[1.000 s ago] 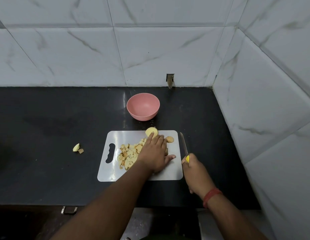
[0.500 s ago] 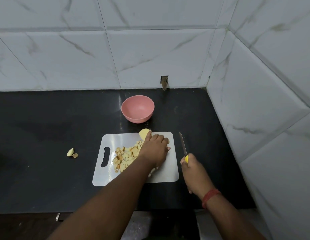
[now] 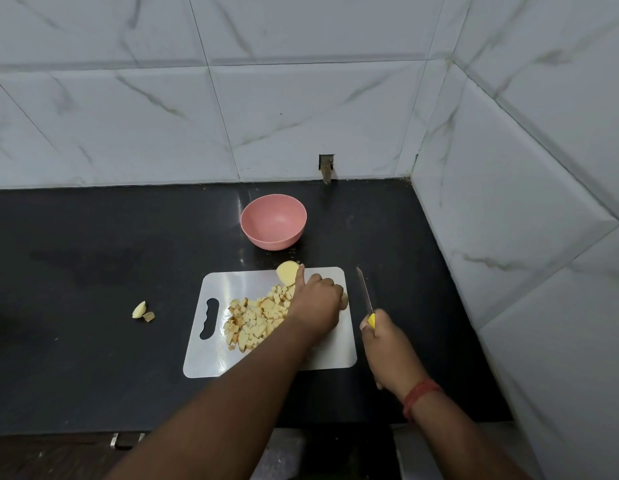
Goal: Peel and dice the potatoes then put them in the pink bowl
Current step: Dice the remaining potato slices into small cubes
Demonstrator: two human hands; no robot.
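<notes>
The white cutting board point(image 3: 211, 362) lies on the black counter with a pile of diced potato point(image 3: 254, 318) on it. A peeled potato half point(image 3: 286, 271) sits at the board's far edge. My left hand point(image 3: 315, 303) rests on the board beside the pile, its index finger stretched out and touching the half. A small potato piece point(image 3: 343, 301) peeks out at that hand's right side. My right hand point(image 3: 387, 348) grips the yellow-handled knife point(image 3: 365, 292) just right of the board, blade pointing away. The pink bowl point(image 3: 273, 221) stands empty behind the board.
Two potato scraps point(image 3: 142, 311) lie on the counter point(image 3: 93, 254) left of the board. Tiled walls close in the back and the right side. A small wall outlet point(image 3: 326, 166) sits behind the bowl. The counter's front edge runs just below my arms.
My left hand's fingers have bent and its index finger now reaches the potato half. The right hand with the knife has stayed beside the board. The view has shifted slightly.
</notes>
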